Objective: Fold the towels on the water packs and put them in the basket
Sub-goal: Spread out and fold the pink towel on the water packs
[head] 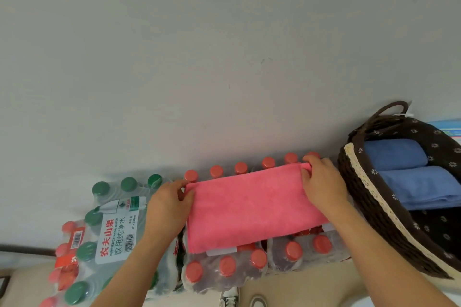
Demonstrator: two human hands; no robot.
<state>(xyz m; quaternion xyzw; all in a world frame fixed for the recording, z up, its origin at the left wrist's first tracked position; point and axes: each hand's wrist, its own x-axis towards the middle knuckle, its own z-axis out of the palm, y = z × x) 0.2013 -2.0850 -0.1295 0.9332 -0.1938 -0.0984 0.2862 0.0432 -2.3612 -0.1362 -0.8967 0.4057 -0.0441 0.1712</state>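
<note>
A pink towel [252, 207] lies folded in a wide rectangle on top of the red-capped water packs [224, 266]. My left hand [169, 204] pinches its far left corner. My right hand [321, 182] pinches its far right corner. The dark brown woven basket [361, 202] with a flowered lining stands right of the packs. Two folded blue towels [411, 177] lie inside it.
A green-capped water pack [114, 229] with a white label sits left of the red-capped ones, with more red-capped bottles [67, 257] at the far left. A pale wall [224, 57] rises directly behind the packs. Two shoes [242, 299] show on the floor below.
</note>
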